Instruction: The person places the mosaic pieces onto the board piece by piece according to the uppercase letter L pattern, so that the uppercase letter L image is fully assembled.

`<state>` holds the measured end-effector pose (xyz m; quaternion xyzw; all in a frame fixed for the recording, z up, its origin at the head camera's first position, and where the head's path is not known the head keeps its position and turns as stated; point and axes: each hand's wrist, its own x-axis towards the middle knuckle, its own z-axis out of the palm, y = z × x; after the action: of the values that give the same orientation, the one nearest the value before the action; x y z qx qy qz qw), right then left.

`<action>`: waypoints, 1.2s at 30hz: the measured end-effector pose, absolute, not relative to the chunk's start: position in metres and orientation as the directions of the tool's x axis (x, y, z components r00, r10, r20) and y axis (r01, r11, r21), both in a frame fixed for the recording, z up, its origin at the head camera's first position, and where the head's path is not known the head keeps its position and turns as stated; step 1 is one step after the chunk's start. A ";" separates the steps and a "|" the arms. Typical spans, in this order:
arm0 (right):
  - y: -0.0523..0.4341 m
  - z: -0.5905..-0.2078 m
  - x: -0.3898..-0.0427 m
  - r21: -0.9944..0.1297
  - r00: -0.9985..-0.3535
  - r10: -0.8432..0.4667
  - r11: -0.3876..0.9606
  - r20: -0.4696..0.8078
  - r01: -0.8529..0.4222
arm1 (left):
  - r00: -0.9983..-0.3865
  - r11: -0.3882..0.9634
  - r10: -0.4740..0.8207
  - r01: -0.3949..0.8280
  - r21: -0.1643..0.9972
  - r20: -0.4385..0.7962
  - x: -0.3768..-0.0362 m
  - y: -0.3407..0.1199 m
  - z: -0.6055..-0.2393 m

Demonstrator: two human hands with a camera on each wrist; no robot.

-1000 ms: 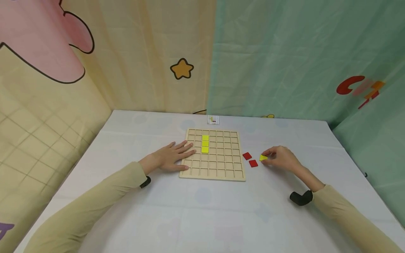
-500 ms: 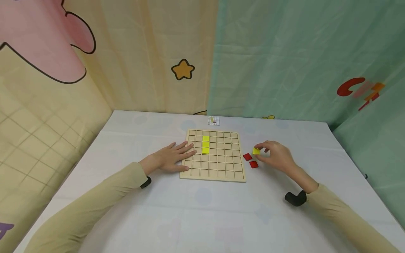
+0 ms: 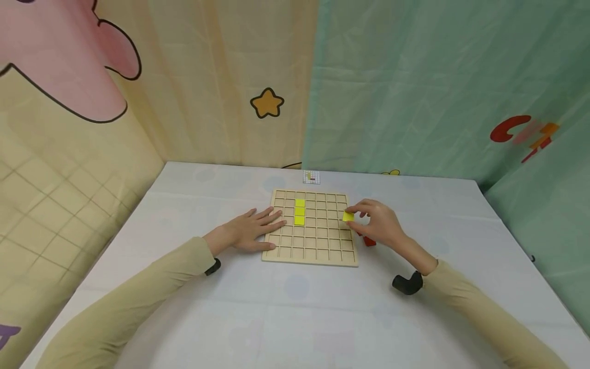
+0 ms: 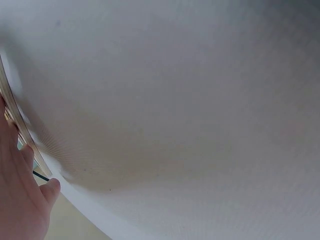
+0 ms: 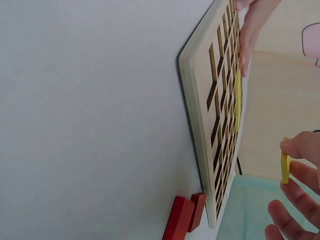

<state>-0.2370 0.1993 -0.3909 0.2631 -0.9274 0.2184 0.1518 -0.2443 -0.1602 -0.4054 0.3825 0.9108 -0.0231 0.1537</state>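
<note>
A wooden grid board (image 3: pixel 310 246) lies on the white table, with three yellow tiles (image 3: pixel 299 211) filling a column near its upper left. My left hand (image 3: pixel 251 229) lies flat, fingers straight, on the board's left edge (image 5: pixel 250 35). My right hand (image 3: pixel 375 223) pinches a loose yellow tile (image 3: pixel 348 216) between thumb and fingers, just above the board's right side; the right wrist view shows that tile (image 5: pixel 285 167) held clear of the board (image 5: pixel 220 120). Two red tiles (image 5: pixel 186 216) lie on the table beside the board's right edge, mostly hidden behind my right hand (image 3: pixel 369 241) in the head view.
A small printed grid card (image 3: pixel 311 176) lies beyond the board near the table's far edge. Curtains hang close behind and to both sides of the table (image 3: pixel 295 307). The left wrist view shows only tablecloth (image 4: pixel 175 100) and the edge of my left hand (image 4: pixel 20 200).
My right hand lifted the yellow tile from the table beside the red tiles and carried it left, over the board's right columns. The left hand stayed put.
</note>
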 end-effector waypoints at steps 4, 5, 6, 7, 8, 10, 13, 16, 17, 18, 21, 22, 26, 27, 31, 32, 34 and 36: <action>0.184 -0.389 -0.239 -0.351 -0.819 -0.435 0.751 0.374 -0.560 | -0.663 0.708 0.687 0.703 0.068 -0.298 -0.245 -0.160 -0.406; 0.180 -0.389 -0.239 -0.356 -0.819 -0.439 0.747 0.370 -0.562 | -0.663 0.707 0.688 0.704 0.069 -0.295 -0.246 -0.160 -0.407; 0.176 -0.389 -0.240 -0.362 -0.817 -0.444 0.741 0.368 -0.565 | -0.663 0.706 0.690 0.704 0.071 -0.291 -0.246 -0.160 -0.407; 0.173 -0.389 -0.241 -0.368 -0.818 -0.446 0.738 0.363 -0.565 | -0.662 0.705 0.692 0.705 0.071 -0.288 -0.246 -0.160 -0.407; 0.169 -0.390 -0.242 -0.374 -0.820 -0.447 0.736 0.357 -0.564 | -0.662 0.705 0.692 0.705 0.072 -0.288 -0.246 -0.160 -0.407; 0.161 -0.391 -0.244 -0.388 -0.824 -0.454 0.730 0.338 -0.562 | -0.662 0.706 0.691 0.705 0.070 -0.291 -0.246 -0.159 -0.407; 0.150 -0.392 -0.245 -0.394 -0.827 -0.468 0.728 0.312 -0.561 | -0.663 0.709 0.687 0.701 0.074 -0.297 -0.245 -0.159 -0.407; 0.141 -0.392 -0.245 -0.394 -0.832 -0.476 0.733 0.284 -0.554 | -0.667 0.712 0.684 0.698 0.073 -0.295 -0.245 -0.159 -0.407; 0.138 -0.392 -0.246 -0.392 -0.834 -0.477 0.737 0.276 -0.551 | -0.668 0.712 0.684 0.698 0.071 -0.294 -0.245 -0.159 -0.407; 0.135 -0.392 -0.245 -0.392 -0.839 -0.475 0.742 0.266 -0.544 | -0.669 0.713 0.683 0.698 0.070 -0.292 -0.245 -0.159 -0.407; 0.127 -0.392 -0.244 -0.383 -0.847 -0.473 0.756 0.242 -0.531 | -0.672 0.715 0.680 0.696 0.065 -0.293 -0.245 -0.159 -0.407; 0.124 -0.392 -0.244 -0.377 -0.850 -0.473 0.762 0.232 -0.527 | -0.673 0.717 0.678 0.694 0.063 -0.296 -0.245 -0.159 -0.407; 0.114 -0.395 -0.245 -0.351 -0.864 -0.473 0.789 0.176 -0.504 | -0.673 0.718 0.675 0.693 0.063 -0.301 -0.244 -0.159 -0.405; 0.111 -0.396 -0.246 -0.348 -0.866 -0.472 0.794 0.162 -0.498 | -0.672 0.718 0.676 0.693 0.065 -0.301 -0.244 -0.159 -0.405; 0.105 -0.399 -0.248 -0.374 -0.869 -0.475 0.788 0.135 -0.489 | -0.668 0.715 0.679 0.696 0.067 -0.303 -0.244 -0.159 -0.405; 0.104 -0.400 -0.248 -0.381 -0.869 -0.476 0.785 0.134 -0.489 | -0.668 0.715 0.679 0.696 0.067 -0.304 -0.244 -0.159 -0.405; 0.101 -0.402 -0.250 -0.392 -0.868 -0.479 0.779 0.129 -0.488 | -0.669 0.715 0.678 0.696 0.065 -0.302 -0.245 -0.159 -0.406; 0.099 -0.403 -0.251 -0.399 -0.869 -0.480 0.779 0.118 -0.484 | -0.670 0.716 0.679 0.695 0.068 -0.299 -0.245 -0.159 -0.407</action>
<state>-0.2514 0.0991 -0.4032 0.2557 -0.9430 0.2129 0.0048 -0.2448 -0.1592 -0.4069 0.3763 0.9135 -0.0259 0.1528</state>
